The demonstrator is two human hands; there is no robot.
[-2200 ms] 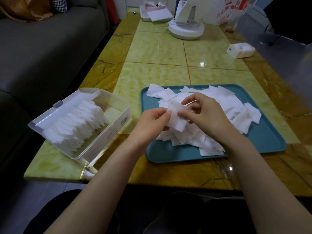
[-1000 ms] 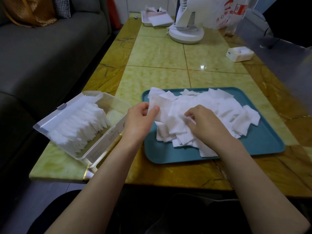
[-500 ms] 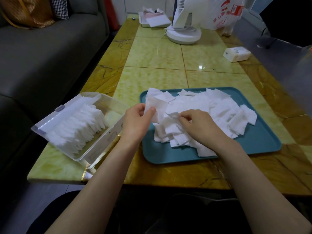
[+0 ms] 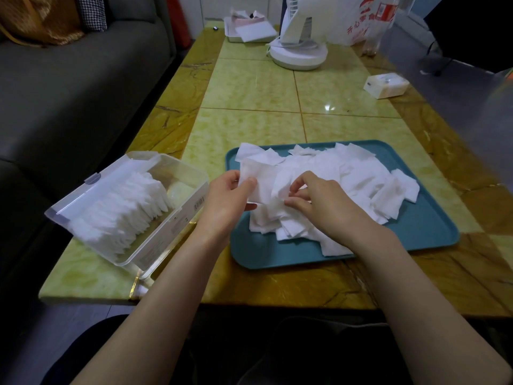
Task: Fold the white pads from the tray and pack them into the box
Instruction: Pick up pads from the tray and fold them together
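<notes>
The left hand (image 4: 230,200) pinches a white pad (image 4: 259,182) by its left edge, above the tray (image 4: 422,234); the right hand (image 4: 323,202) curls thumb and forefinger on an edge atop the pile (image 4: 361,176) there. The box (image 4: 180,215) (already part-filled) lies leftward, nearer the left hand. Since half a second ago, the right hand has crept toward the held pad.
</notes>
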